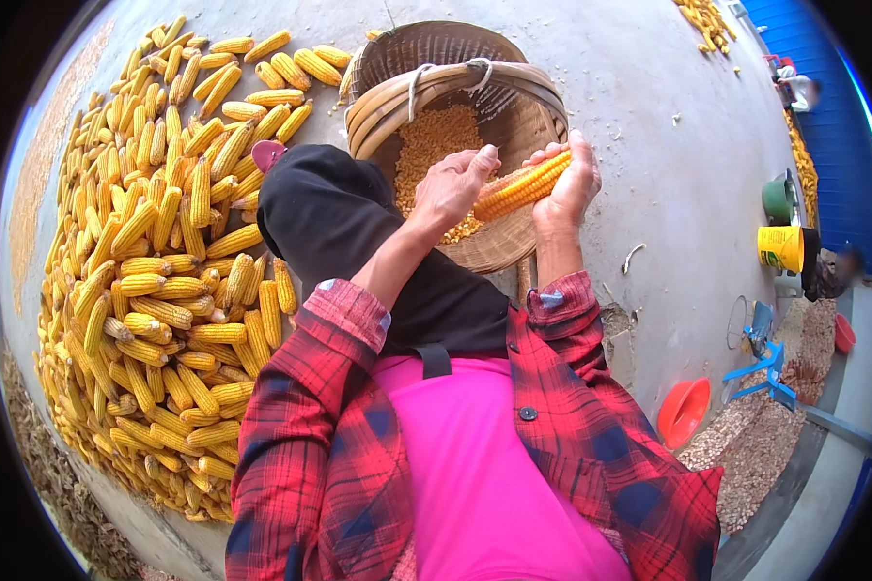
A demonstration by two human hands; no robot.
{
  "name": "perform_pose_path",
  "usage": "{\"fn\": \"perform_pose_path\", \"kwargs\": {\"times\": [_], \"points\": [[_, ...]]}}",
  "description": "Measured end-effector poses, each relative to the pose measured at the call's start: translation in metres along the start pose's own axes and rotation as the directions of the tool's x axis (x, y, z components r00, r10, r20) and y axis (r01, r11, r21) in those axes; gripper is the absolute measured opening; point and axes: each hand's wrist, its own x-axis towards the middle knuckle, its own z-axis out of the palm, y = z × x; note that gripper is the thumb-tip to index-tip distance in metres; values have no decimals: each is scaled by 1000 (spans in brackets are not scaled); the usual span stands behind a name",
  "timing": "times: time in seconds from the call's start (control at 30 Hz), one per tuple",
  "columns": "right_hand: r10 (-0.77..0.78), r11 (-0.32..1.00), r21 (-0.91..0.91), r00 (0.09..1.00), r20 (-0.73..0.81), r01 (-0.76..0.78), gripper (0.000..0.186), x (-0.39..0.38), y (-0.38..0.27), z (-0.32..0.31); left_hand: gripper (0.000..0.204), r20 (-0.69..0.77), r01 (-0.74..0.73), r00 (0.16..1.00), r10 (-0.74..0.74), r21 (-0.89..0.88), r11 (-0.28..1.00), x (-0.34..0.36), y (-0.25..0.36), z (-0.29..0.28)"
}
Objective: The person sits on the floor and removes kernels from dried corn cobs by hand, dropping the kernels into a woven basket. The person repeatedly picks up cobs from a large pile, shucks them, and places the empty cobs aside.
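Against grey floor [669, 194], a tightly rowed yellow corn cob [523, 191], slanted lengthwise from beside the curled left hand [452, 189], whose grip is unclear, outward and rightward, is held by the right hand [569, 194].

Bright, soft light; edges bent, corners black.

On the floor [669, 203], a cob heap [155, 320] lies left of the basket [397, 95], kernels [436, 145] inside it, and a basin [683, 412] sits toward the floor's right edge.
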Motion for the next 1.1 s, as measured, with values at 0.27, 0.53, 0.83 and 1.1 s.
{"fn": "perform_pose_path", "kwargs": {"times": [0.27,0.53,0.83,1.1], "points": [[204,977,63,979,7,-204,16,6,9,1,45,68,-323,939,337,510,797,-23,5,20],[71,995,-80,972,224,-54,25,-9,13,12,22,218,-148,968,125,94,984,-28,11,4],[-6,979,-193,950,311,69,38,3,12,8,24,454,221,884,-113,-192,956,-31,22,-6],[395,919,-54,905,161,-392,41,2,23,14,44,-51,-104,987,150,505,857,-24,0,18]]}}
